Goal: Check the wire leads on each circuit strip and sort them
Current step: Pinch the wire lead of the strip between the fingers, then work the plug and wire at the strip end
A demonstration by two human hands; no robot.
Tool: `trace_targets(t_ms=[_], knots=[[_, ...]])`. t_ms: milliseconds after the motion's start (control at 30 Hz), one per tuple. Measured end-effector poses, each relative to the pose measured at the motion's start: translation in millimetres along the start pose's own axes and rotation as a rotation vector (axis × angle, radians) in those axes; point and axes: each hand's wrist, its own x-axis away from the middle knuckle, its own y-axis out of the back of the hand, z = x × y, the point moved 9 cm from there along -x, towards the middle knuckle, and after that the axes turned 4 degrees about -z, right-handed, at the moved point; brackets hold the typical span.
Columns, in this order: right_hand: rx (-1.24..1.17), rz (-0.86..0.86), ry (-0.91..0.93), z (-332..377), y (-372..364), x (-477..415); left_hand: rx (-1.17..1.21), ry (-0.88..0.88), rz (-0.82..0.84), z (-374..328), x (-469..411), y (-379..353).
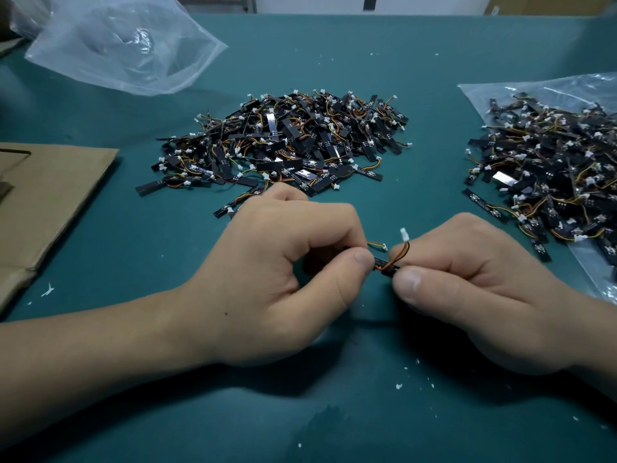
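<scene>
Between both hands sits a small black circuit strip [384, 265] with orange and red wire leads and a white connector [404, 234] sticking up. My left hand [283, 272] pinches one end of the strip with thumb and curled fingers. My right hand [474, 282] pinches the other end. A second thin lead with a white plug [379, 245] pokes out from my left fingers. A big pile of black strips [283, 142] lies on the green table just beyond my hands. Another pile [551, 175] rests on a clear bag at the right.
A clear plastic bag [601, 282] lies under the right pile. An empty crumpled clear bag [117, 45] sits at the far left. Flat brown cardboard [43, 202] covers the left edge of the green table [334, 412]. Small white flecks dot the mat.
</scene>
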Motion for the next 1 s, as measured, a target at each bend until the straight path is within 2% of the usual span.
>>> trace_targets(t_ms=[100,233,367,533,667,767,900,1000], knots=[[0.048,0.014,0.025,2.7,-0.8,-2.8,0.002,-0.023,0.019,-0.3,-0.1,-2.3],[0.031,-0.057,-0.012,-2.1,4.2,-0.3,-0.002,0.027,-0.020,4.5,-1.7,1.1],[-0.338,-0.143,-0.181,-19.6,13.7,-0.7,-0.079,0.153,-0.092,18.9,-2.5,6.2],[-0.545,-0.251,-0.233,-28.8,24.4,-4.5,-0.261,0.193,0.037,26.1,0.0,-8.1],[-0.484,-0.405,-0.211,-33.5,35.3,-2.2,-0.464,0.176,0.132,28.6,2.1,-16.2],[-0.403,-0.350,-0.201,-31.2,31.2,-2.9,-0.543,0.195,0.138,32.5,3.3,-16.6],[-0.371,-0.290,-0.217,-30.1,26.5,-2.0,-0.467,0.165,0.094,30.7,1.3,-14.0],[-0.419,-0.430,-0.241,-37.6,35.8,1.7,-0.409,0.137,0.075,30.4,1.2,-12.7]])
